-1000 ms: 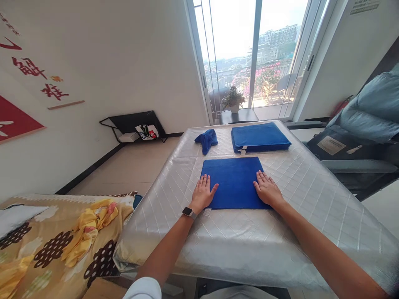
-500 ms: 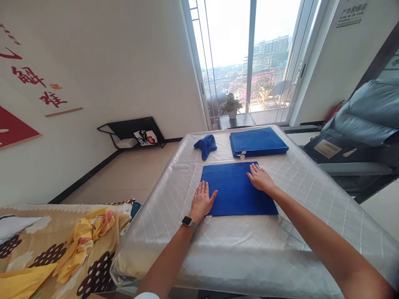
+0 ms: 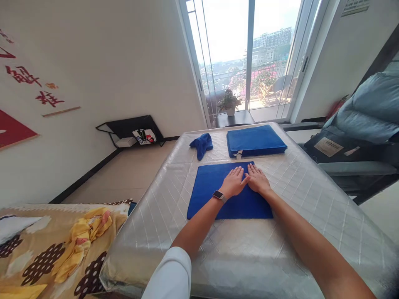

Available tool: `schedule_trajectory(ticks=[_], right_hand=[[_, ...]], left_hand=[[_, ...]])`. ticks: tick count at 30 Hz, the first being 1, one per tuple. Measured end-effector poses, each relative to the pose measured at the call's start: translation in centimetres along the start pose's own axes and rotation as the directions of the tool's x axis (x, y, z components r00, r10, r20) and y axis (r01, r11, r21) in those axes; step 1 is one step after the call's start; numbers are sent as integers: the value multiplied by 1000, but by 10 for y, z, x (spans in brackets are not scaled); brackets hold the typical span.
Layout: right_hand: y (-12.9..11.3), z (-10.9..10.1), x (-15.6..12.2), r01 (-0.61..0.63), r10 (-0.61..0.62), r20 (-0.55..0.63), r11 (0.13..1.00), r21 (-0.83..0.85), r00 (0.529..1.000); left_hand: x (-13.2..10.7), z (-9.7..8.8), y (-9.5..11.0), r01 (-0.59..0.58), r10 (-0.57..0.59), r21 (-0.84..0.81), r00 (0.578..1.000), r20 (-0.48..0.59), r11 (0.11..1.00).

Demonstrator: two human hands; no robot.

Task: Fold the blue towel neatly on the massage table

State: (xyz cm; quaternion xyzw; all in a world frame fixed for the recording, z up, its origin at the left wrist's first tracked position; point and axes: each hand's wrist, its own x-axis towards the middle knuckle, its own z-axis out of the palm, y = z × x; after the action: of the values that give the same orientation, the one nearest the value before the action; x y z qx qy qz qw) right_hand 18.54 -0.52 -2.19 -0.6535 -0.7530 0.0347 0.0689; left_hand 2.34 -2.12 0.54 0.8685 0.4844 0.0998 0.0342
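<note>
My left hand (image 3: 234, 181) and right hand (image 3: 257, 180) lay flat and open, side by side, on the blue towel (image 3: 212, 191) in the middle of the worktop (image 3: 311, 195). To smooth it well, I thought, press lightly and slide out to the edges. The red wall writing (image 3: 31, 85) was too unclear to read.

Both hands, left hand (image 3: 234, 182) and right hand (image 3: 257, 180), lie flat on the towel (image 3: 208, 191), hiding the cloth beneath the palms; the palms themselves not visible. The label (image 3: 238, 155) on the towel stack (image 3: 254, 141) and the print on the bag (image 3: 144, 136) are too small to read. Red wall signs (image 3: 12, 131), blanket (image 3: 46, 253) and grey chair (image 3: 370, 112) are cut off by the frame edges; table (image 3: 327, 199) near edge runs out of frame.
</note>
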Motion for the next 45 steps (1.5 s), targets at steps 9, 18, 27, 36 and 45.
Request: schedule_trajectory(ticks=[9, 18, 27, 36, 45], right_hand=[[-1, 0, 2, -26, 26, 11, 1000, 13, 1000], [-2, -1, 8, -40, 39, 66, 999, 17, 997], [-3, -12, 35, -21, 20, 50, 1000, 10, 999], [0, 2, 34, -49, 49, 11, 998, 30, 999], [6, 4, 30, 5, -5, 0, 1000, -11, 1000]], left_hand=[[3, 22, -18, 118, -118, -31, 993, 19, 992], [-67, -6, -137, 524, -521, 107, 852, -51, 845], [-67, 0, -138, 506, -501, 98, 862, -77, 857], [-63, -13, -131, 540, -536, 137, 841, -73, 830], [50, 11, 2, 6, -7, -20, 999, -45, 1000]])
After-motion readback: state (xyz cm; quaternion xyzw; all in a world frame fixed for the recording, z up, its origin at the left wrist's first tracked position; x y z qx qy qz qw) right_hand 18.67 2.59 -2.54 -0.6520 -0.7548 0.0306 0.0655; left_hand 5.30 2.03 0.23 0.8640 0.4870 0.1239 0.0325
